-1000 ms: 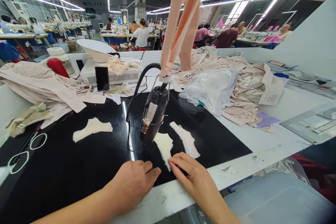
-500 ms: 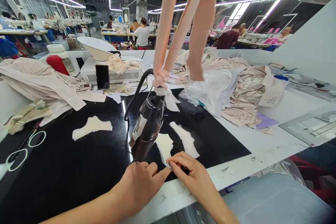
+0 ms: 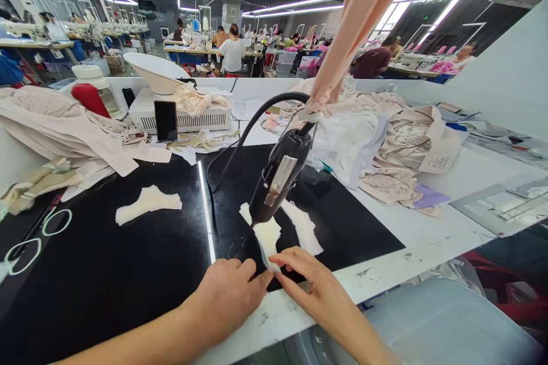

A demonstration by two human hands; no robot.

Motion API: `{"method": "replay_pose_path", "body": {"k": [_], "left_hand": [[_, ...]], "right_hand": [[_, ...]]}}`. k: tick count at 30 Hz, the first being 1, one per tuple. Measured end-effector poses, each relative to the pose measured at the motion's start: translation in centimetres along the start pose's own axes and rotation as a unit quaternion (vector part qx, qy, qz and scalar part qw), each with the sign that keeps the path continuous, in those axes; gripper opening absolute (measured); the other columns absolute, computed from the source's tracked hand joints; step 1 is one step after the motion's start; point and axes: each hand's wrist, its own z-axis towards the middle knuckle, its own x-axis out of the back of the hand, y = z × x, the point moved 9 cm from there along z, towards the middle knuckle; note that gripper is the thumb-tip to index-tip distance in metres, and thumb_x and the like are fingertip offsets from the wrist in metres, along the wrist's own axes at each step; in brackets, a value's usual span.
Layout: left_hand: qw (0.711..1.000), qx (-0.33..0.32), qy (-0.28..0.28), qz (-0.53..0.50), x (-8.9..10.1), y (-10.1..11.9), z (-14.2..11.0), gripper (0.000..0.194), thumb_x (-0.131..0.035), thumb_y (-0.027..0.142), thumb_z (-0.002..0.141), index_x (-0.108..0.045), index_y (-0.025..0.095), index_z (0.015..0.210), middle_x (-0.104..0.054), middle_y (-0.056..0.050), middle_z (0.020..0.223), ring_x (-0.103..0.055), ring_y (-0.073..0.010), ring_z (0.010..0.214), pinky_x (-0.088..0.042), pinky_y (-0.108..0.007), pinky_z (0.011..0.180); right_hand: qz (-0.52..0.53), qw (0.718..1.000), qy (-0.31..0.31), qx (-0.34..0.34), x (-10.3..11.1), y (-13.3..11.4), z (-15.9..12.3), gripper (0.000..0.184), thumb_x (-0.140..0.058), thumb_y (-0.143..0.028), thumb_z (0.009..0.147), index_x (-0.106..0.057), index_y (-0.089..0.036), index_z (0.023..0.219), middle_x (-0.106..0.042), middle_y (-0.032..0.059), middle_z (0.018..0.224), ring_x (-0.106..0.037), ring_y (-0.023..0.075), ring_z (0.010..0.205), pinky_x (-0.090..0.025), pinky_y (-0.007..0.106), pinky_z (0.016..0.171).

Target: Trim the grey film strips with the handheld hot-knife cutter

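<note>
My left hand (image 3: 235,293) is curled at the table's front edge, its fingertips at the narrow lower end of a cream fabric piece (image 3: 268,239). Meeting it from the right, my right hand (image 3: 314,285) pinches the same end between thumb and fingers. A black handheld tool (image 3: 278,177), resembling a heat gun, hangs tilted from knotted pink fabric strips (image 3: 355,28) and hides part of the cream piece's upper end. Just to the right lies a second cream piece (image 3: 303,228). Another cream piece (image 3: 148,204) lies flat farther left.
A black mat (image 3: 171,274) covers the table's middle. Scissors (image 3: 38,239) lie left, near piled beige fabric (image 3: 81,120). A phone (image 3: 165,120) leans on a white device (image 3: 184,117). Beige pieces (image 3: 411,137) are heaped right. A black cord (image 3: 252,125) loops beside the tool.
The hanging black tool has swung up and to the right, away from my left hand, and its strips now slant right. Both hands stay at the cream piece's lower end.
</note>
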Motion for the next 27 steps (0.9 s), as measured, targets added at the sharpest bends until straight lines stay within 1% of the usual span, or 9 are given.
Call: {"method": "replay_pose_path", "body": {"k": [3,7,11,14,15,19,22,25,27], "left_hand": [[1.0,0.004,0.013,-0.011,0.11,-0.06,0.05,0.03,-0.057,0.029,0.099,-0.057,0.024,0.128,-0.062,0.002,0.079,-0.062,-0.0157,0.059,-0.039,-0.029,0.049],[1.0,0.001,-0.007,-0.011,-0.33,-0.02,0.06,0.031,-0.057,0.027,0.099,-0.057,0.023,0.129,-0.062,0.001,0.08,-0.062,-0.0157,0.061,-0.042,-0.028,0.05],[1.0,0.003,-0.028,-0.011,-0.73,-0.03,-0.07,0.034,-0.056,0.026,0.099,-0.055,0.024,0.133,-0.061,0.0,0.083,-0.062,-0.0151,0.063,-0.044,-0.027,0.051],[1.0,0.005,-0.018,-0.013,-0.5,0.02,-0.08,0.036,-0.058,0.027,0.098,-0.055,0.025,0.134,-0.062,0.001,0.082,-0.063,-0.0153,0.063,-0.043,-0.028,0.052],[1.0,0.005,-0.014,-0.012,-0.39,0.05,-0.06,0.036,-0.059,0.028,0.098,-0.055,0.025,0.134,-0.062,0.001,0.082,-0.063,-0.0153,0.063,-0.043,-0.028,0.052],[1.0,0.006,-0.014,-0.008,-0.3,0.09,0.06,0.037,-0.061,0.028,0.097,-0.055,0.023,0.133,-0.063,0.001,0.082,-0.063,-0.0159,0.061,-0.041,-0.028,0.049],[1.0,0.014,-0.009,-0.007,-0.35,-0.05,0.02,0.037,-0.06,0.026,0.096,-0.055,0.025,0.133,-0.062,0.001,0.083,-0.062,-0.0158,0.06,-0.041,-0.028,0.049],[1.0,0.015,-0.016,-0.009,-0.53,-0.04,-0.01,0.034,-0.059,0.026,0.097,-0.055,0.026,0.131,-0.062,0.001,0.084,-0.061,-0.0153,0.059,-0.04,-0.028,0.048],[0.999,0.015,-0.034,-0.008,-0.71,0.0,0.07,0.034,-0.058,0.029,0.099,-0.055,0.025,0.132,-0.062,0.0,0.084,-0.062,-0.0154,0.06,-0.039,-0.028,0.048]], "right_hand": [[-0.019,1.0,-0.012,0.008,-0.31,-0.01,-0.09,0.026,-0.05,-0.025,0.095,-0.072,-0.027,0.107,-0.067,0.0057,0.103,-0.067,0.0177,0.084,-0.049,0.023,0.054],[-0.046,0.999,-0.016,0.025,-0.38,0.11,-0.43,0.031,-0.053,-0.02,0.091,-0.071,-0.029,0.114,-0.066,0.0052,0.108,-0.067,0.0182,0.089,-0.054,0.027,0.067],[-0.033,0.999,-0.005,0.019,-0.27,0.29,-0.4,0.028,-0.05,-0.025,0.095,-0.074,-0.029,0.107,-0.067,0.005,0.102,-0.066,0.0183,0.085,-0.054,0.027,0.066],[-0.022,0.999,0.015,0.017,-0.05,0.14,-0.06,0.028,-0.048,-0.03,0.098,-0.076,-0.029,0.101,-0.068,0.0048,0.099,-0.067,0.0194,0.09,-0.055,0.03,0.077],[-0.018,1.0,0.019,0.013,-0.03,0.15,0.06,0.028,-0.048,-0.031,0.098,-0.077,-0.029,0.101,-0.069,0.0047,0.098,-0.067,0.0194,0.09,-0.054,0.03,0.078],[0.005,1.0,0.015,-0.019,0.02,0.45,0.29,0.028,-0.049,-0.031,0.097,-0.076,-0.028,0.1,-0.069,0.0046,0.097,-0.066,0.0181,0.084,-0.051,0.026,0.062],[0.013,1.0,0.0,-0.028,0.01,0.41,0.2,0.026,-0.051,-0.032,0.096,-0.076,-0.028,0.104,-0.068,0.0045,0.1,-0.065,0.0169,0.08,-0.046,0.023,0.052],[0.019,0.999,-0.009,-0.029,-0.02,0.23,0.12,0.025,-0.053,-0.033,0.095,-0.076,-0.029,0.104,-0.068,0.0042,0.101,-0.064,0.0167,0.08,-0.044,0.022,0.05],[0.037,0.999,0.003,-0.027,0.1,0.16,0.16,0.023,-0.055,-0.034,0.094,-0.077,-0.029,0.097,-0.069,0.0039,0.098,-0.064,0.0174,0.081,-0.046,0.023,0.055]]}}
